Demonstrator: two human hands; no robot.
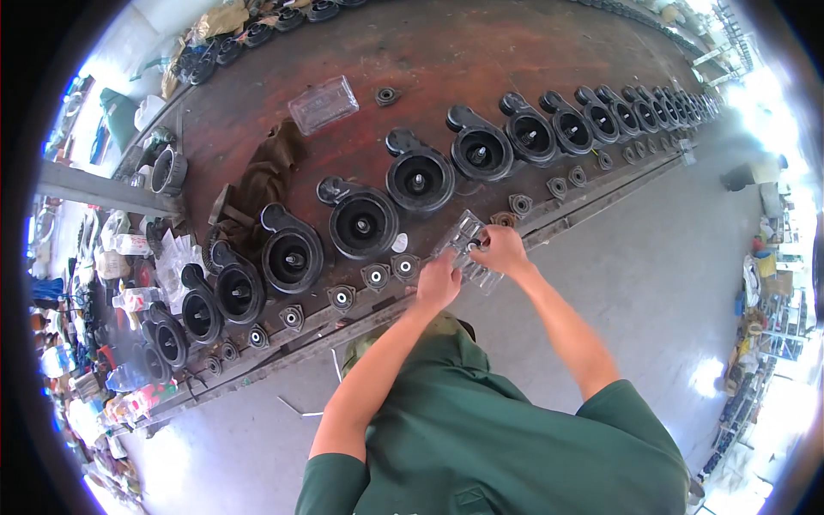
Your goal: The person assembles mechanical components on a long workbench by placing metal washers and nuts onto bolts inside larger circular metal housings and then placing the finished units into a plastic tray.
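A clear plastic tray [463,232] with moulded pockets is held tilted at the front edge of the workbench. My left hand [439,281] is closed on its near left side. My right hand [503,250] reaches over the tray with its fingers pinched together. A small dark part shows at those fingertips, too small to name. Just left of my hands, round flange-like metal parts [405,267] with pale centres lie along the bench edge. Behind them stands a row of black round housings [420,180], each with a side spout and a shaft in the middle.
Another clear plastic tray [324,105] lies farther back on the reddish-brown workbench [412,60], near a single flange part [387,96]. Crumpled brown cloth [266,176] lies behind the housings on the left. A metal rail [592,199] runs along the bench's front edge.
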